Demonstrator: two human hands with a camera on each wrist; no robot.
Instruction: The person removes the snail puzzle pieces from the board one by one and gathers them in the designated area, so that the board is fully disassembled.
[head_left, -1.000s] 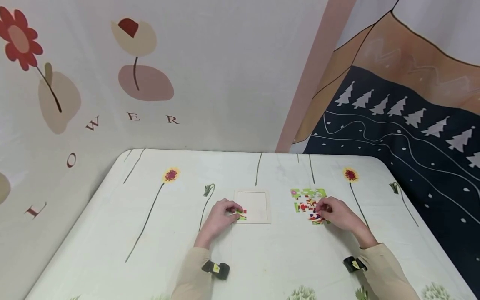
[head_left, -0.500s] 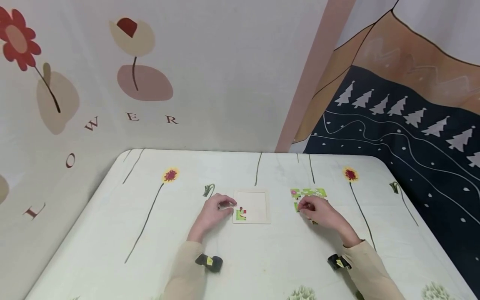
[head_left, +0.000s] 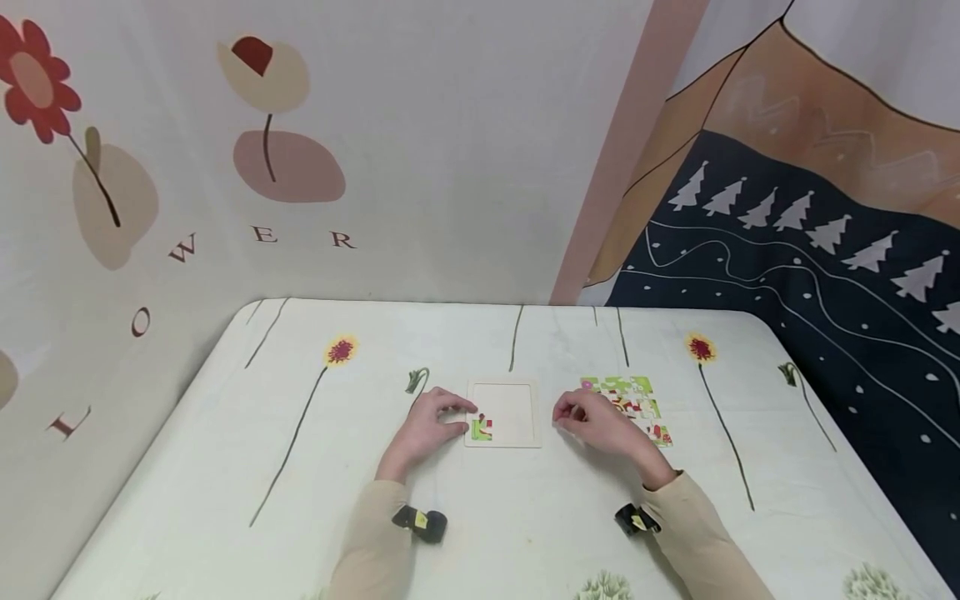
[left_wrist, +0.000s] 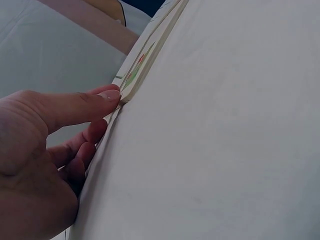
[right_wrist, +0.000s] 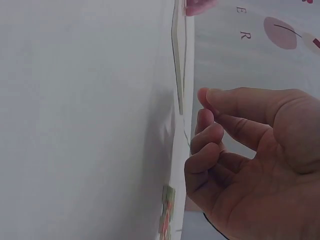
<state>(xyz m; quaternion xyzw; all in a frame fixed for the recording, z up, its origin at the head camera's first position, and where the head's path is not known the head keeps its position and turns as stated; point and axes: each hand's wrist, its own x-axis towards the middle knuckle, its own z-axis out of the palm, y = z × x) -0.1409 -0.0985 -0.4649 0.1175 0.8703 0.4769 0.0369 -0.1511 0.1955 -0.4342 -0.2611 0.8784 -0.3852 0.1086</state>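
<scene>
In the head view a pale square puzzle frame [head_left: 537,417] lies flat on the white table, with a green-and-red puzzle piece [head_left: 482,431] at its lower left. My left hand [head_left: 429,429] rests at the frame's left edge, thumb and forefinger tips touching it a little apart. The left wrist view shows that thumb [left_wrist: 102,102] against the frame's corner. Between frame and loose pieces hovers my right hand [head_left: 596,423], thumb and forefinger tips together; whether a piece is between them is hidden. Several loose puzzle pieces [head_left: 641,387] lie beyond and beneath it.
The table [head_left: 525,517] carries printed flowers and stems on its white cloth. Behind it hangs a pale curtain [head_left: 450,167] with letters. At the right is a dark cloth [head_left: 750,225] with white trees. Each sleeve bears a black wrist camera [head_left: 422,523].
My right hand has moved left from over the loose pieces to beside the frame's right edge. My left hand has drawn back slightly from the piece to the frame's left border.
</scene>
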